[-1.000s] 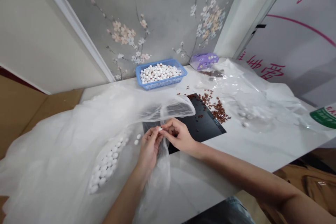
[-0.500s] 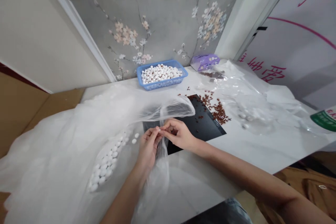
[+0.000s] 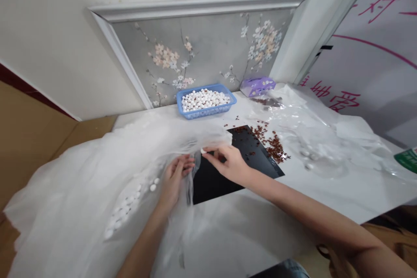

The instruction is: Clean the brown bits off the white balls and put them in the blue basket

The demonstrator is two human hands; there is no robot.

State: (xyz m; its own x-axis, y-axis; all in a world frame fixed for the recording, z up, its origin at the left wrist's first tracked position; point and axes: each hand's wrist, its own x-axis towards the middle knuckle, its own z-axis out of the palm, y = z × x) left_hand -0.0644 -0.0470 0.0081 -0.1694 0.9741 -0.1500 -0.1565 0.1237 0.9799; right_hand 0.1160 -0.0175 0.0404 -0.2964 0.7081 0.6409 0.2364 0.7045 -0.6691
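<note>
My right hand (image 3: pixel 228 161) pinches a small white ball (image 3: pixel 203 151) between thumb and forefinger, over the black sheet (image 3: pixel 213 178). Just left of it, my left hand (image 3: pixel 176 173) has its fingers loosely bent and apart, with no ball visible in them. The edge of a thin, clear plastic bag (image 3: pixel 190 186) lies against those fingertips; whether they grip it is unclear. Several white balls (image 3: pixel 122 210) rest in a long heap on the film left of my left wrist, and two more (image 3: pixel 153 186) lie nearer the hand.
Against the wall stands a blue basket (image 3: pixel 182 113) full of white balls. Small reddish-brown star-shaped pieces (image 3: pixel 276 147) are scattered around the black sheet's right corner. A purple packet (image 3: pixel 257 86) and crumpled clear bags (image 3: pixel 312 134) occupy the right side. White film (image 3: pixel 68 186) covers the left.
My hands have parted: the left moved left with the bag edge shifting along, while the right keeps the white ball, now clearly visible. The camera view has tilted up slightly.
</note>
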